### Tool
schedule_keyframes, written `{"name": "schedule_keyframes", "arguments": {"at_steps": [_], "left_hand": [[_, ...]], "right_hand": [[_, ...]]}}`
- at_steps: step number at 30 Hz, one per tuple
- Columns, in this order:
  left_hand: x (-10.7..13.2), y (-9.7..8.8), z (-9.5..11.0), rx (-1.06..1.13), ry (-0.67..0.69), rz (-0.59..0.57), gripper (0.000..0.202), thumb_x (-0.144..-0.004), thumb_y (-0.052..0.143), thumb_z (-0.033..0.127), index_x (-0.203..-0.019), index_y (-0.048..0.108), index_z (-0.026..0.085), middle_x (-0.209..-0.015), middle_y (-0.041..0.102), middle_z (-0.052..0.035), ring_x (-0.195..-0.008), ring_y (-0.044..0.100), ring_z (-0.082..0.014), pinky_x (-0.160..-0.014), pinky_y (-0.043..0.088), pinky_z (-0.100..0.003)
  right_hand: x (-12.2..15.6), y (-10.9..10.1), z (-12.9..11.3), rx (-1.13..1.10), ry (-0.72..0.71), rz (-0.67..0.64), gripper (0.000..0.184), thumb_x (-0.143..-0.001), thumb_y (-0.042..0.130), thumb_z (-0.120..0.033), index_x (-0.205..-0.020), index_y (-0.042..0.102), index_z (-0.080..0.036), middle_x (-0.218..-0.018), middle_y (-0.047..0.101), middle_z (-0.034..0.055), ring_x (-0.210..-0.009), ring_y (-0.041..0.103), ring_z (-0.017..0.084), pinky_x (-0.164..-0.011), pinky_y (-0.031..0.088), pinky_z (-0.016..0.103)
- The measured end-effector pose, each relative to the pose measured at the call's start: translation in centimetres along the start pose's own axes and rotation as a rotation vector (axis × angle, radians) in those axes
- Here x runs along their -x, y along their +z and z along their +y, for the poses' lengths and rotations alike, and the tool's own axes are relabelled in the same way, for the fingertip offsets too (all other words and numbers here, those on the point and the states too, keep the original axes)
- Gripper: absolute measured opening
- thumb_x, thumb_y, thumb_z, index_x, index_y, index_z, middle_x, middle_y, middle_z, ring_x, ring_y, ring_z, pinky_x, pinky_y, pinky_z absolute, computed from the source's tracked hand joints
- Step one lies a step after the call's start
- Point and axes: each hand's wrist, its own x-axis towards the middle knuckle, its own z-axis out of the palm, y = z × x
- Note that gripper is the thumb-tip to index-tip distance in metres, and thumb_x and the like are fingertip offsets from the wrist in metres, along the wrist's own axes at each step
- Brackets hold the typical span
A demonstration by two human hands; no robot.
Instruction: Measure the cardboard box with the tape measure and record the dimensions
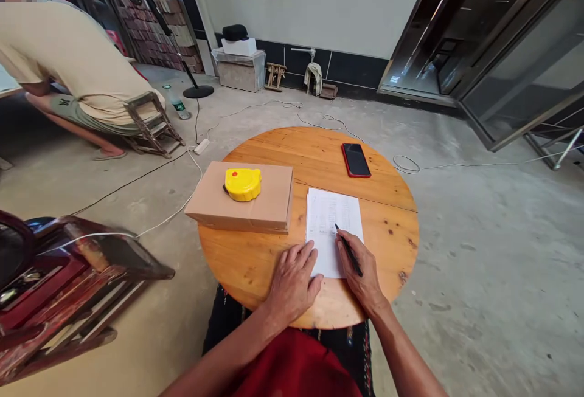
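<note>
A white sheet of paper (331, 217) with faint lines of writing lies on a round wooden table (255, 263). My right hand (362, 275) grips a black pen (349, 250) whose tip rests on the sheet. My left hand (293, 278) lies flat with fingers spread, pressing the sheet's lower left edge. To the left a brown cardboard box (274, 199) lies flat with a yellow tape measure (243, 183) on top. A red-cased phone (356, 160) lies face up at the far side.
Another person (68, 62) bends over on a small wooden stool (152, 123) at the far left. A dark red wooden chair (68, 287) stands close on my left. Cables and a power strip (201, 146) cross the concrete floor. Glass doors (502, 38) stand at the right.
</note>
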Motion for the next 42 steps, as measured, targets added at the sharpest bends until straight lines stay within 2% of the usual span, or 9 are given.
{"name": "schedule_keyframes", "arguments": {"at_steps": [5, 9, 12, 15, 17, 21, 25, 36, 42], "left_hand": [[-0.1, -0.2, 0.0, 0.022, -0.012, -0.003, 0.046, -0.088, 0.057, 0.028, -0.133, 0.053, 0.017, -0.147, 0.050, -0.0078, -0.128, 0.044, -0.0292, -0.106, 0.040, -0.049], [-0.1, -0.2, -0.1, 0.043, -0.017, -0.007, 0.046, -0.088, 0.058, 0.028, -0.132, 0.054, 0.017, -0.147, 0.050, -0.0081, -0.127, 0.045, -0.0291, -0.106, 0.040, -0.049], [-0.1, 0.0, -0.2, 0.056, -0.024, -0.006, 0.046, -0.088, 0.059, 0.028, -0.133, 0.054, 0.017, -0.147, 0.049, -0.0076, -0.127, 0.045, -0.0292, -0.106, 0.040, -0.049], [-0.1, 0.2, -0.3, 0.060, -0.022, 0.004, 0.046, -0.087, 0.059, 0.027, -0.132, 0.054, 0.018, -0.147, 0.050, -0.0072, -0.128, 0.045, -0.0291, -0.107, 0.040, -0.049], [-0.1, 0.3, -0.3, 0.053, -0.018, 0.011, 0.046, -0.087, 0.058, 0.027, -0.132, 0.054, 0.018, -0.147, 0.049, -0.0069, -0.129, 0.045, -0.0291, -0.107, 0.040, -0.049], [0.0, 0.5, -0.3, 0.005, -0.004, 0.013, 0.045, -0.088, 0.057, 0.025, -0.132, 0.054, 0.017, -0.147, 0.050, -0.0078, -0.128, 0.046, -0.0294, -0.105, 0.041, -0.048], [-0.1, 0.7, -0.2, -0.049, 0.023, 0.016, 0.046, -0.088, 0.056, 0.024, -0.133, 0.054, 0.017, -0.146, 0.050, -0.0082, -0.127, 0.048, -0.0299, -0.104, 0.041, -0.049], [-3.3, 1.6, 2.1, -0.039, 0.093, -0.008, 0.047, -0.087, 0.054, 0.021, -0.133, 0.054, 0.014, -0.146, 0.050, -0.0096, -0.131, 0.044, -0.0290, -0.110, 0.036, -0.049], [-3.9, 2.1, 2.2, 0.013, 0.111, -0.006, 0.046, -0.088, 0.052, 0.021, -0.134, 0.053, 0.014, -0.149, 0.047, -0.0105, -0.136, 0.041, -0.0286, -0.113, 0.033, -0.050]], "right_hand": [[-2.6, -1.9, -0.2, 0.339, -0.175, -0.152, 0.054, -0.087, 0.040, -0.006, -0.139, 0.049, -0.019, -0.132, 0.062, 0.0133, -0.119, 0.059, 0.026, -0.097, 0.049, 0.042], [-5.7, -1.6, 0.0, 0.696, -0.265, -0.328, 0.051, -0.089, 0.037, -0.002, -0.135, 0.056, -0.017, -0.140, 0.056, 0.0174, -0.127, 0.052, 0.032, -0.093, 0.045, 0.045], [-6.6, -1.3, 0.5, 0.793, -0.300, -0.404, 0.052, -0.086, 0.040, 0.001, -0.131, 0.059, -0.018, -0.142, 0.054, 0.0182, -0.129, 0.049, 0.034, -0.094, 0.042, 0.046], [-5.2, -2.0, 1.0, 0.766, -0.227, -0.313, 0.061, -0.079, 0.040, 0.005, -0.132, 0.058, -0.017, -0.140, 0.055, 0.0168, -0.126, 0.052, 0.032, -0.093, 0.043, 0.045], [-3.2, -2.8, 1.5, 0.709, -0.167, -0.215, 0.057, -0.079, 0.039, 0.003, -0.129, 0.059, -0.016, -0.138, 0.057, 0.0165, -0.123, 0.054, 0.031, -0.091, 0.045, 0.045], [1.8, -3.9, 2.6, 0.589, -0.028, -0.032, 0.037, -0.094, 0.039, -0.018, -0.126, 0.059, -0.018, -0.135, 0.058, 0.0157, -0.124, 0.054, 0.030, -0.094, 0.046, 0.049], [5.2, -4.2, 3.1, 0.514, 0.060, 0.046, 0.035, -0.099, 0.040, -0.032, -0.126, 0.059, -0.020, -0.132, 0.062, 0.0142, -0.121, 0.057, 0.030, -0.094, 0.046, 0.051], [5.2, -4.0, 3.6, 0.436, 0.063, 0.142, 0.036, -0.098, 0.044, -0.035, -0.126, 0.060, -0.020, -0.130, 0.064, 0.0136, -0.122, 0.058, 0.031, -0.096, 0.048, 0.054], [5.7, -3.8, 3.9, 0.383, 0.036, 0.199, 0.033, -0.098, 0.045, -0.029, -0.126, 0.059, -0.019, -0.129, 0.064, 0.0147, -0.125, 0.055, 0.030, -0.101, 0.045, 0.057]]}}
